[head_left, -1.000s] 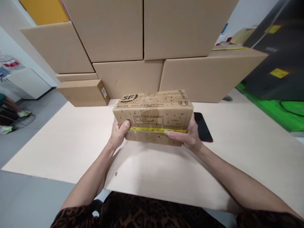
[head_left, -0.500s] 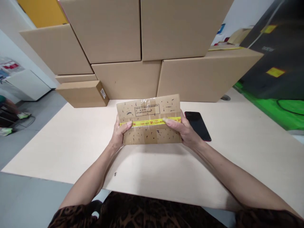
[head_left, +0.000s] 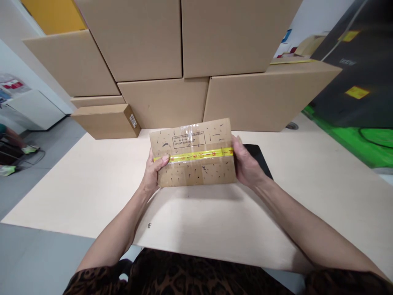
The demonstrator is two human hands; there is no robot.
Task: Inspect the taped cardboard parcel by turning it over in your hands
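A small flat cardboard box [head_left: 190, 172] is held tilted above the pale table [head_left: 110, 192], its printed face towards me. Yellow tape with red marks runs across its middle, and dark marks dot the cardboard. My left hand [head_left: 152, 174] grips the left edge, thumb on the tape. On the right edge rests my right hand [head_left: 248, 166], its thumb along the side and its other fingers hidden behind the box. Partly behind my right hand lies a black phone [head_left: 260, 159].
Large cardboard boxes [head_left: 147, 41] are stacked at the table's back. A smaller brown box [head_left: 104, 122] stands at the back left. A dark covered object [head_left: 353, 78] is at the right. At the far left, a person's leg [head_left: 15, 139] shows.
My right thumb has moved off the tape to the box's right edge. The box has tilted slightly, its right side higher, and my right hand covers more of the phone.
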